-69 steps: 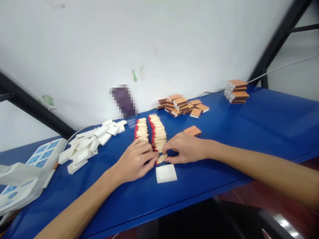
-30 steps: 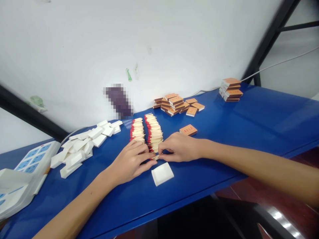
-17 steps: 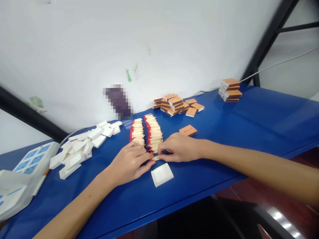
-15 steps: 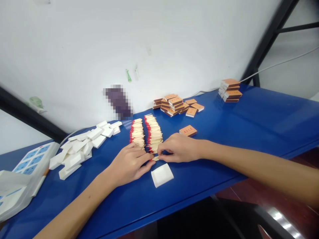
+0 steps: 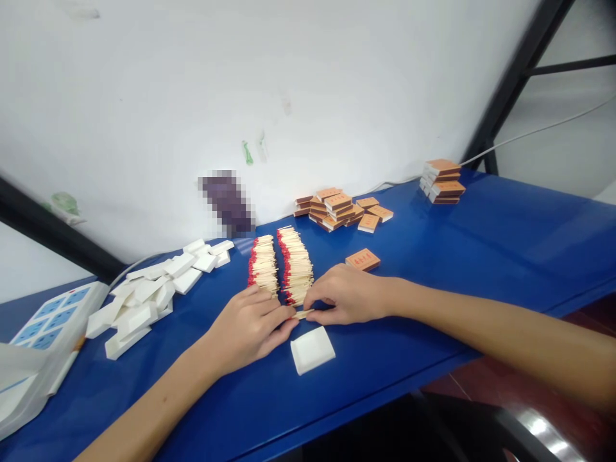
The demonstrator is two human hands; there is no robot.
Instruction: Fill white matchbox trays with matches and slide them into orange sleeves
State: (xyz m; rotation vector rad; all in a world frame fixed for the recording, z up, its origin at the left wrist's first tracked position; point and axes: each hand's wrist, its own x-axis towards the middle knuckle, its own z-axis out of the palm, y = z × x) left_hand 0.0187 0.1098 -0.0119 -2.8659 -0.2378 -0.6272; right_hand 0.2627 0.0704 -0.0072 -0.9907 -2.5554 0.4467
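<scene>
Just below the centre of the frame, the left hand (image 5: 254,326) and right hand (image 5: 350,295) pinch a few matches (image 5: 303,314), seemingly by opposite ends; a white tray (image 5: 312,350) lies lower down.

No wording can be read with certainty; printed markings are located as follows. Single matchbox (image 5: 362,259), right of the frame centre: one row of red characters, apparently Chinese, across the orange top face. The characters are too small to transcribe reliably. Matchbox pile (image 5: 337,206), above and right of the frame centre: red print on several orange top faces, including the upper front box; illegible at this size. Matchbox stack (image 5: 443,181), upper right of the frame: red print on a forward orange top face; likewise illegible.
</scene>
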